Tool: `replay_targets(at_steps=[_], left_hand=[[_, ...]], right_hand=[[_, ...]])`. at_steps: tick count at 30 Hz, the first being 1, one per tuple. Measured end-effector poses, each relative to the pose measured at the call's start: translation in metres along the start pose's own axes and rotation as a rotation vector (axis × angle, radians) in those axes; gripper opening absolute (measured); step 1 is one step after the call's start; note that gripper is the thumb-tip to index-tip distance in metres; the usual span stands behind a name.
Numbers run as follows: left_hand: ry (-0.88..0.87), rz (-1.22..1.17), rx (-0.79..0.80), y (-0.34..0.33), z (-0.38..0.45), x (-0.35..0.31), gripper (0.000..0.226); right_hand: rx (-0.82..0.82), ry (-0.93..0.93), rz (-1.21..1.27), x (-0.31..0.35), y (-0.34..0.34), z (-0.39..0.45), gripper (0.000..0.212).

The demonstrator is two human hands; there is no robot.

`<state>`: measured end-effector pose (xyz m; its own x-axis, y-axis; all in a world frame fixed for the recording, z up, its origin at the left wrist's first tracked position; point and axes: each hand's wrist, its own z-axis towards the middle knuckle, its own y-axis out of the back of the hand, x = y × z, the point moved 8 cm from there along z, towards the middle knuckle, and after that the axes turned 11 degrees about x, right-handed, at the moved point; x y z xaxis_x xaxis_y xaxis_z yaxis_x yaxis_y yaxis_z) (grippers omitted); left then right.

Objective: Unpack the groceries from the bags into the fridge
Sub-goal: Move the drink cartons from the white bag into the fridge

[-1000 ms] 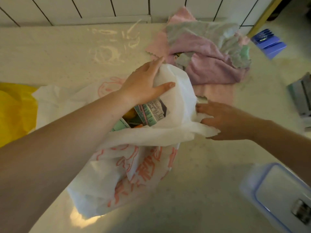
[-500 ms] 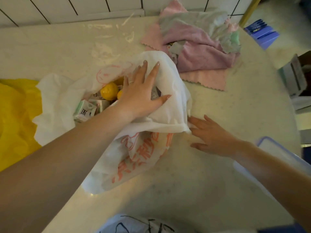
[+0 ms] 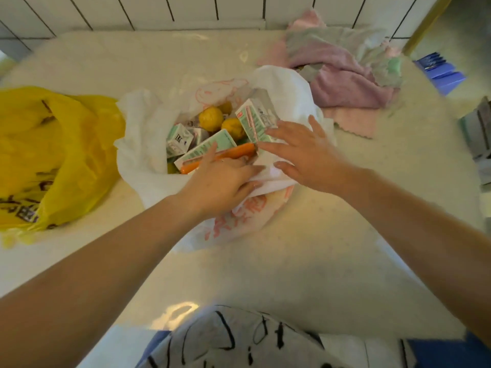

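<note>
A white bag (image 3: 143,144) with pink print lies open in the middle of the counter. Inside it I see green-and-white cartons (image 3: 207,147), yellow round fruits (image 3: 211,118) and a long orange item (image 3: 231,155). My left hand (image 3: 220,181) presses the bag's near rim down, fingers fairly straight, thumb reaching toward the orange item. My right hand (image 3: 305,155) hovers at the bag's right side with fingers spread, its fingertips touching a tilted carton (image 3: 253,120). Neither hand holds anything.
A yellow plastic bag (image 3: 53,155) lies at the left. Pink and grey cloths (image 3: 345,83) are heaped at the back right, against the bag. A blue object (image 3: 441,73) and a grey box (image 3: 478,128) sit at the right edge. A tiled wall (image 3: 186,11) borders the counter's back.
The bag's mouth has been spread wide, showing its contents. My left hand slid from the bag's top down to its near rim. My right hand left the counter and reached to the tilted carton.
</note>
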<state>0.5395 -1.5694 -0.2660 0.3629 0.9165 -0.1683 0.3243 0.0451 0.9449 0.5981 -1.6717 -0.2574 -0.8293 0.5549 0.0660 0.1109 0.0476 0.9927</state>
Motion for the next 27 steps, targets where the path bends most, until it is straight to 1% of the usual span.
replay_targets(at_steps=[1, 2, 3, 5, 6, 9, 11, 12, 14, 15, 18, 20, 24, 25, 27], left_hand=[[-0.058, -0.017, 0.006, -0.002, -0.007, -0.006, 0.048], [-0.111, -0.039, 0.006, -0.004, -0.014, -0.011, 0.049], [-0.145, -0.057, -0.001, -0.007, -0.022, -0.014, 0.051], [-0.14, -0.067, -0.023, -0.013, -0.034, -0.018, 0.053], [-0.098, -0.086, -0.037, -0.016, -0.038, -0.016, 0.052], [0.093, -0.208, -0.058, -0.027, -0.051, -0.003, 0.055], [0.147, -0.161, -0.074, -0.029, -0.055, -0.001, 0.049], [0.16, -0.107, -0.056, -0.032, -0.056, -0.001, 0.045], [0.19, -0.098, -0.026, -0.04, -0.061, 0.0, 0.044], [0.192, -0.094, -0.024, -0.044, -0.065, -0.002, 0.044], [0.083, 0.004, -0.08, -0.057, -0.082, -0.019, 0.047], [0.093, 0.008, -0.107, -0.077, -0.097, -0.02, 0.054], [0.118, -0.042, -0.1, -0.115, -0.128, -0.015, 0.057], [0.108, -0.049, -0.11, -0.119, -0.133, -0.013, 0.056], [0.088, -0.068, -0.169, -0.114, -0.139, -0.012, 0.047]], right_hand=[[0.134, -0.046, -0.037, -0.004, -0.015, 0.006, 0.052], [0.213, -0.061, -0.039, -0.006, -0.025, 0.008, 0.054], [0.214, -0.034, -0.008, -0.006, -0.028, 0.007, 0.052], [0.108, 0.042, 0.013, -0.002, -0.023, -0.001, 0.041], [0.08, 0.053, 0.016, -0.005, -0.022, -0.006, 0.038], [0.099, 0.067, 0.03, -0.008, -0.029, -0.019, 0.031], [0.083, 0.072, 0.042, -0.007, -0.028, -0.024, 0.025], [0.085, 0.077, 0.048, -0.006, -0.029, -0.026, 0.022], [0.115, 0.076, 0.055, -0.003, -0.032, -0.029, 0.019], [0.121, 0.067, 0.058, -0.003, -0.034, -0.031, 0.019], [0.113, 0.02, 0.07, -0.003, -0.04, -0.037, 0.024], [0.089, -0.001, 0.074, -0.002, -0.048, -0.045, 0.028], [0.053, -0.04, 0.065, 0.002, -0.055, -0.056, 0.029], [0.047, -0.043, 0.054, 0.005, -0.054, -0.055, 0.029], [0.014, -0.039, 0.043, 0.014, -0.047, -0.052, 0.028]])
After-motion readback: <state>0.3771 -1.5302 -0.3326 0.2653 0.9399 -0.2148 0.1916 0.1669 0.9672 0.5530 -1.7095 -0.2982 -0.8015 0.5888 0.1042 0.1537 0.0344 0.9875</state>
